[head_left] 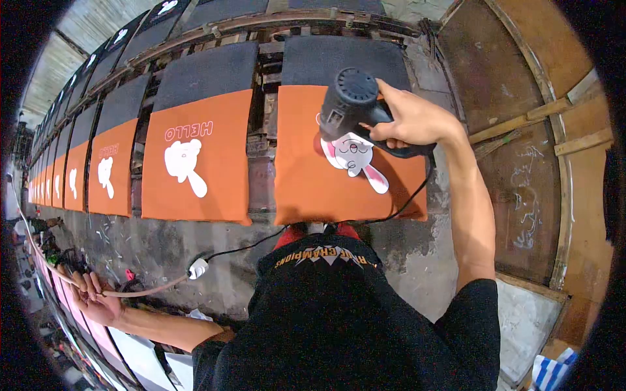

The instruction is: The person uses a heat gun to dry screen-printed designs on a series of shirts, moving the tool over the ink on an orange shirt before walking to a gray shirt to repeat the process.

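My right hand (417, 117) is wrapped round the handle of a black hair dryer (349, 98). Its nozzle points down over an orange fabric panel (303, 189) with a black upper part. On that panel a white rabbit print (355, 156) with pink details shows partly from under the dryer. My left hand (94, 301), low at the left, has its fingers closed round a pale extension cord (147, 290). This cord runs to a white connector (197, 268), where the dryer's black cable (251, 246) joins it.
Left of the dryer, an orange panel (195, 163) carries a white rabbit shape and outlined HELLO lettering. Several similar panels continue leftward in a row. Behind stands another row of dark panels (225, 5). Wooden boards (521, 163) border the right. Pale sheets (140, 355) lie at lower left.
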Action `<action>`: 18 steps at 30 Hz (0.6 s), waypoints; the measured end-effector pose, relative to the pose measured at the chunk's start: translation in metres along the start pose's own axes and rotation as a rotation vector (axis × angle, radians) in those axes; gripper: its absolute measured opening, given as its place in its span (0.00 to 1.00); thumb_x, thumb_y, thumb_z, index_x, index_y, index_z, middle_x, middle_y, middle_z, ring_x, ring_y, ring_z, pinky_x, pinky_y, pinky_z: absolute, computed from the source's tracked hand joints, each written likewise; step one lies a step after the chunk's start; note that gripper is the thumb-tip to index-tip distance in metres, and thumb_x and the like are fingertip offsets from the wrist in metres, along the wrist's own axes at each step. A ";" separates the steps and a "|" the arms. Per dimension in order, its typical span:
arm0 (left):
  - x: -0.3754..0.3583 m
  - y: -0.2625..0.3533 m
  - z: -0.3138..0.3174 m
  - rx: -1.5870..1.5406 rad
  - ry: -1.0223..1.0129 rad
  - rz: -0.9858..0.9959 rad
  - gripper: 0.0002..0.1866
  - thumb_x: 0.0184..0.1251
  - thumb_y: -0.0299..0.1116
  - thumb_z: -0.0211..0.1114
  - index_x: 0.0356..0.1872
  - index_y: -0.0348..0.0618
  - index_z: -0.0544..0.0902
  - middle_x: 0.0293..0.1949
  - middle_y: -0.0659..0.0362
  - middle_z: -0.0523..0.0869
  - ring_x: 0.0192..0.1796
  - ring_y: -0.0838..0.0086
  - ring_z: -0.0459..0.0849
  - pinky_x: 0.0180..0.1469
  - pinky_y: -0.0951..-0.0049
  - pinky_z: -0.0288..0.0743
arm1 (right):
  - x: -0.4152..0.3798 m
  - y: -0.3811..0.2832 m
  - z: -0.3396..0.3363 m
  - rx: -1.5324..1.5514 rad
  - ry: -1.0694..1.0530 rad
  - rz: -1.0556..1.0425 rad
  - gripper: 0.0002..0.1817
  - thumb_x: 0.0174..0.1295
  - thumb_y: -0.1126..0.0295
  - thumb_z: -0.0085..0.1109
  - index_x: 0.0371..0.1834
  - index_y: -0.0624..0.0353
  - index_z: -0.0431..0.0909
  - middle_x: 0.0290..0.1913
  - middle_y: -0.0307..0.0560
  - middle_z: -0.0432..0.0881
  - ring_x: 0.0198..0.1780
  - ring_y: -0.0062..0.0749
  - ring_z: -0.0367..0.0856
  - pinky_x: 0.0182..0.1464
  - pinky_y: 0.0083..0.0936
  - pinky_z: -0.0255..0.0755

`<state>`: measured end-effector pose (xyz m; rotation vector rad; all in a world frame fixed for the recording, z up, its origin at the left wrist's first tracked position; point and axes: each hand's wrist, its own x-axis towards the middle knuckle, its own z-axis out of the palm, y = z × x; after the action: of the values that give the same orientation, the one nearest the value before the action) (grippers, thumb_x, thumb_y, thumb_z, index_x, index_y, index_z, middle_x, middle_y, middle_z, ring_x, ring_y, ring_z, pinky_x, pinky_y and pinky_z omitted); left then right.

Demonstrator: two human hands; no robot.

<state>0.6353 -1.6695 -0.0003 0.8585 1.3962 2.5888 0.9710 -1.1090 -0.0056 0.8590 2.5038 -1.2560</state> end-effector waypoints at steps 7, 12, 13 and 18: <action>-0.003 0.002 0.036 0.206 0.501 0.004 0.26 0.82 0.29 0.45 0.77 0.34 0.59 0.28 0.63 0.67 0.23 0.82 0.61 0.29 0.79 0.61 | 0.022 -0.001 0.012 -0.038 0.069 -0.093 0.34 0.54 0.70 0.67 0.63 0.69 0.62 0.30 0.50 0.83 0.24 0.28 0.81 0.27 0.29 0.78; -0.004 0.005 -0.006 0.087 0.180 0.025 0.26 0.82 0.29 0.45 0.76 0.33 0.59 0.29 0.63 0.68 0.24 0.82 0.61 0.30 0.78 0.62 | 0.009 0.006 0.009 0.016 0.031 -0.025 0.34 0.56 0.71 0.67 0.64 0.68 0.62 0.29 0.47 0.82 0.24 0.26 0.80 0.27 0.28 0.77; -0.004 0.005 -0.010 0.072 0.162 0.023 0.26 0.82 0.29 0.46 0.76 0.33 0.59 0.29 0.63 0.67 0.24 0.82 0.61 0.30 0.78 0.62 | 0.007 0.012 0.006 -0.005 0.055 -0.020 0.34 0.56 0.72 0.68 0.65 0.67 0.62 0.29 0.46 0.81 0.24 0.25 0.80 0.26 0.28 0.77; -0.003 0.005 -0.003 0.068 0.198 0.020 0.26 0.82 0.29 0.47 0.76 0.33 0.60 0.28 0.63 0.67 0.23 0.82 0.60 0.29 0.78 0.60 | -0.025 0.031 -0.010 0.118 0.143 0.046 0.26 0.56 0.72 0.68 0.54 0.67 0.66 0.29 0.47 0.81 0.23 0.27 0.81 0.25 0.27 0.77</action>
<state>0.6375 -1.6756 0.0010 0.6414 1.5396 2.7199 1.0102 -1.0967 -0.0090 1.0639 2.5219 -1.3852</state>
